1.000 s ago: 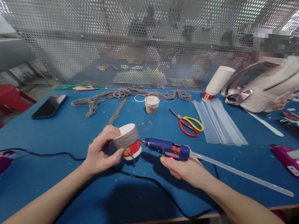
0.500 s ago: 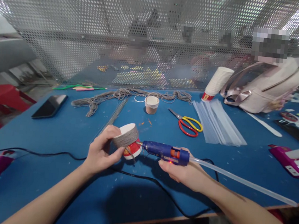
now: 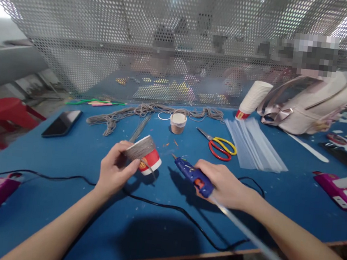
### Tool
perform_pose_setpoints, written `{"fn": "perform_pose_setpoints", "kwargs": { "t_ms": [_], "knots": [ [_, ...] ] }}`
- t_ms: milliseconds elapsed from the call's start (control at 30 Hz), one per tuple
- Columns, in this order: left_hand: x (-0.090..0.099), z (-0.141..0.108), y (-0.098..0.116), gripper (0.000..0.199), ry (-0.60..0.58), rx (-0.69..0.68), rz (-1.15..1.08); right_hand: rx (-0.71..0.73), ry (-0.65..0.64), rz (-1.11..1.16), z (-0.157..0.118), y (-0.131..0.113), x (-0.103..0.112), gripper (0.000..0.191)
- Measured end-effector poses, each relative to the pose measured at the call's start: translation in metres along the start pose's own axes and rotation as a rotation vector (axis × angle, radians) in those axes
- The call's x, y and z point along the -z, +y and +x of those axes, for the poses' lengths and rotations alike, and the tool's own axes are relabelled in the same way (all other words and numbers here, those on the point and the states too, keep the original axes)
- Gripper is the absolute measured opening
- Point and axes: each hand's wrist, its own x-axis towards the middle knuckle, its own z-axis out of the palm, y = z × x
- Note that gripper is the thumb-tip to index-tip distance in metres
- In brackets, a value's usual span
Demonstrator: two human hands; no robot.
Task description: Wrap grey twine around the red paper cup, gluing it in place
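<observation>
A red and white paper cup (image 3: pixel 151 160), its upper part wound with grey cord (image 3: pixel 142 148), lies tilted in the grip of my left hand (image 3: pixel 116 167). A loose end of cord hangs by its red part. My right hand (image 3: pixel 222 184) is closed round a blue glue gun (image 3: pixel 192 174) with a long clear glue stick (image 3: pixel 243 232) out of its back. The gun's nozzle points up and left, apart from the cup.
Beyond my hands are a small cord-handled cup (image 3: pixel 178 124), scissors (image 3: pixel 221 148), clear strips (image 3: pixel 252 144) and grey cord (image 3: pixel 112 119). Stacked cups (image 3: pixel 254 98) and a backpack (image 3: pixel 311 105) stand back right; a phone (image 3: pixel 62 123) lies left. A black cable (image 3: pixel 165 205) crosses the near table.
My right hand has drawn the glue gun back from the cup and turned it, so the glue stick now slants down toward the near edge. The cup has shifted slightly left and tilted differently.
</observation>
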Motion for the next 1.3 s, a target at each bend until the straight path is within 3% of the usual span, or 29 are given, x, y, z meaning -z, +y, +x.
{"fn": "perform_pose_setpoints", "kwargs": {
  "t_ms": [133,300,400,500,600,733,833,1067,1300],
  "knots": [
    [-0.002,-0.001,0.0,0.011,0.058,-0.003,0.066,0.02,-0.196,-0.324,0.009,0.013,-0.005,0.023],
    [-0.005,-0.004,-0.001,0.013,0.064,-0.068,0.184,0.071,-0.282,-0.414,0.016,0.014,-0.005,0.03],
    [-0.006,-0.005,0.0,0.015,0.049,-0.122,0.234,0.088,-0.171,-0.413,0.019,0.005,0.001,0.028],
    [-0.007,-0.006,0.004,0.017,0.042,-0.119,0.279,0.153,0.096,-0.347,0.028,-0.014,0.002,0.023],
    [-0.009,-0.008,0.007,0.017,0.032,-0.111,0.307,0.285,0.283,-0.307,0.041,-0.033,-0.006,0.025],
    [-0.011,-0.01,0.011,0.015,0.012,-0.149,0.312,0.358,0.431,-0.364,0.054,-0.046,-0.021,0.028],
    [-0.012,-0.011,0.014,0.014,-0.011,-0.117,0.325,0.375,0.469,-0.358,0.058,-0.046,-0.026,0.025],
    [-0.015,-0.012,0.021,0.009,-0.117,0.1,0.309,0.311,0.507,-0.294,0.059,-0.045,-0.025,0.024],
    [-0.015,-0.014,0.024,0.009,-0.173,0.196,0.271,0.197,0.45,-0.157,0.058,-0.045,-0.023,0.016]
  ]
}}
